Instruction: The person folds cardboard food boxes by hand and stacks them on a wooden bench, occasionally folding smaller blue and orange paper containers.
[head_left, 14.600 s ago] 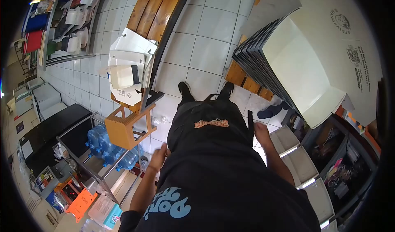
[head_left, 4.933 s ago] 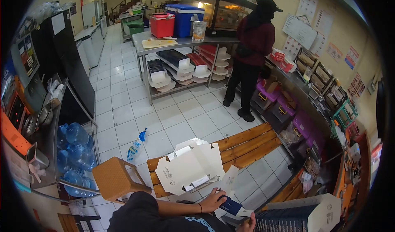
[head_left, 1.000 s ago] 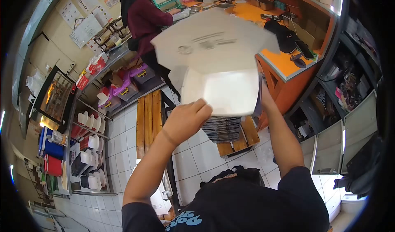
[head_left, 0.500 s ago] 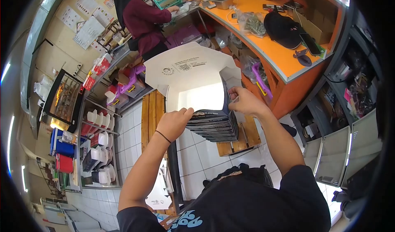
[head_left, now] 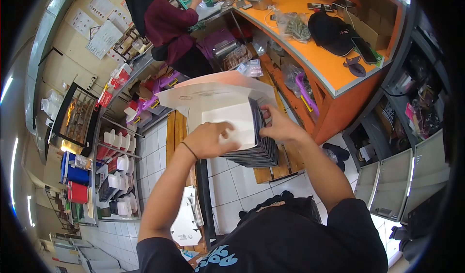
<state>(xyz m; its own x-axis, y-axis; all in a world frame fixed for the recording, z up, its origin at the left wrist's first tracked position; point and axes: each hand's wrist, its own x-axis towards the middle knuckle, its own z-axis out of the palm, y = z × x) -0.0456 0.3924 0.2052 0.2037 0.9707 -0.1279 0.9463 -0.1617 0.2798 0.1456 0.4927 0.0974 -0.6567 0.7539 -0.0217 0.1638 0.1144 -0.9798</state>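
Note:
A tall nested stack of paper food boxes (head_left: 254, 158), dark outside and white inside, stands in front of me. The top food box (head_left: 227, 115) has its white lid flap (head_left: 218, 86) raised at the far side. My left hand (head_left: 208, 140) is over the near left part of that box, thumb and fingers apart and slightly blurred. With fingers and thumb on the right wall of the top box, my right hand (head_left: 281, 125) grips its edge. The fingertips inside are partly hidden.
A wooden bench (head_left: 175, 137) stands under and beside the stack, with flat white box sheets (head_left: 186, 219) nearer me. An orange counter (head_left: 315, 55) holds a cap (head_left: 332, 35) and a phone (head_left: 365, 50). Another person (head_left: 169, 26) works at the back; shelves (head_left: 118, 171) line the left.
The raised lid flap has tipped lower, showing a reddish back. My left hand has moved from the rim over the box opening and spread its fingers. The other person has shifted left.

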